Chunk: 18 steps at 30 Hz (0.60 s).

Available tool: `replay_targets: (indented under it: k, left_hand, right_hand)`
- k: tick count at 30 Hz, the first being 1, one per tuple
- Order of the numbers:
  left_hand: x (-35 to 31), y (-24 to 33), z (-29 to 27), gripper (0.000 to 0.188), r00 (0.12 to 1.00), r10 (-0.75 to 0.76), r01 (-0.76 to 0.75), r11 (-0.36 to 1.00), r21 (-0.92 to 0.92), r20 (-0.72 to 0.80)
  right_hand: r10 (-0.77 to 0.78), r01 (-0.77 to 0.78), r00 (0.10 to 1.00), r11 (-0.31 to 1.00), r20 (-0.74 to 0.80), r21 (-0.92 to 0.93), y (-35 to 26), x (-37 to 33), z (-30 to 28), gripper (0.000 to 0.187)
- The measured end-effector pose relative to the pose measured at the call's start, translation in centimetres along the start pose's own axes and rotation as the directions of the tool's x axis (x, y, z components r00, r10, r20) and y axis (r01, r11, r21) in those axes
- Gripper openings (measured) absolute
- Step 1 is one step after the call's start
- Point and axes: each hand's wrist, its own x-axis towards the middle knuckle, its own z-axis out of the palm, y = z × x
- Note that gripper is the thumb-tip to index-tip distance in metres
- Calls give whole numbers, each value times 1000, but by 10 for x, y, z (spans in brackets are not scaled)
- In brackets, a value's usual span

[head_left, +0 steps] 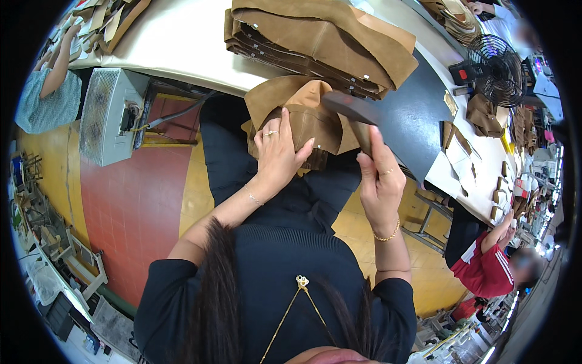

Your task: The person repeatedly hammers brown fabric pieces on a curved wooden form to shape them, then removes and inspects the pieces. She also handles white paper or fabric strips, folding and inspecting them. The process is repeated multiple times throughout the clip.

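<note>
A hammer (353,108) is gripped by its handle in my right hand (383,185). Its dark head, slightly blurred, hovers over the right part of a brown leather piece (312,127). That piece is sewn from panels, with a visible seam and a lighter tan underside folded up at its far edge. It lies in front of my lap at the table's edge. My left hand (277,148) rests on its left part, index finger stretched out flat and thumb spread toward the right. What supports the leather from below is hidden.
A tall stack of brown leather pieces (315,39) lies just beyond on the table. Right of it is a dark board (418,115), then a black fan (494,70). A grey metal box (106,115) stands at left. Co-workers sit at far left and right, one in a red shirt (485,267).
</note>
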Motion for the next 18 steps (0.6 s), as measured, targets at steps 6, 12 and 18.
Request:
replay_targets:
  k: [6, 12, 18]
  left_hand:
    - [1, 0, 0, 92, 1000, 28, -28, 1000, -5, -2]
    - [1, -1, -1, 94, 1000, 24, -24, 1000, -16, 1]
    - [-2, -3, 4, 100, 1000, 15, -16, 999, -32, -22]
  right_hand:
    - [93, -31, 961, 972, 259, -232, 15, -21, 12, 52]
    - [-68, 70, 995, 997, -74, 16, 4, -25, 15, 51]
    - [30, -31, 997, 999, 69, 10, 3, -30, 11, 52]
